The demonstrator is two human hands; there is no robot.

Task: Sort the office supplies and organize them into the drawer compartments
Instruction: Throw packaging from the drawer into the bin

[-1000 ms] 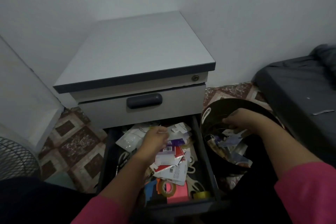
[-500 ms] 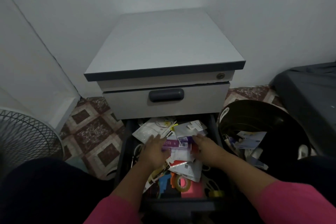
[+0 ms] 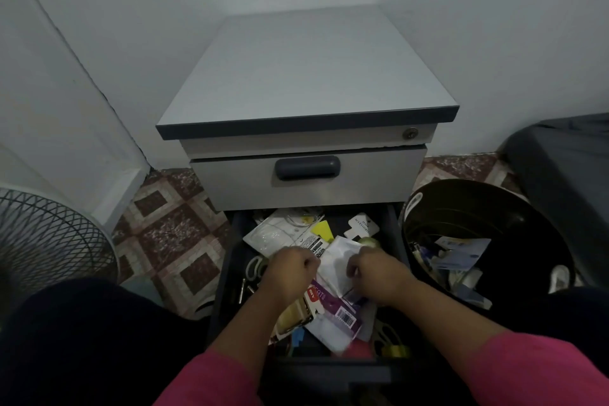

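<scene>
Low against the wall stands a grey cabinet (image 3: 306,76) with its upper drawer closed, and beneath it the open drawer (image 3: 393,224) juts toward the person, heaped with loose packets, cards and tape so that no dividers can be made out; just beside its right wall sits a black bin (image 3: 487,208) with scraps of paper and packaging inside, and well to the left a wire fan guard (image 3: 49,241) stands on the tiled floor; both hands are down in the middle of the drawer, and between them lies a white packet (image 3: 339,260), its long axis running roughly from the far right toward the near left, tilted rather than flat; the left hand (image 3: 290,273) sits at the packet's left edge with fingers curled tight into a fist, and whether they actually pinch that edge or something under it I cannot tell; the right hand (image 3: 379,273) lies at the packet's right edge, fingers curled under and seemingly pinching it; since the bin is on the right and that hand has the nearer reach, it looks the likelier one to carry the packet off, if it is rubbish; under the wrists a purple card (image 3: 333,303) with a barcode lies slantwise; at the drawer's left edge a pair of scissors (image 3: 255,269) shows its pale handles, untouched.
</scene>
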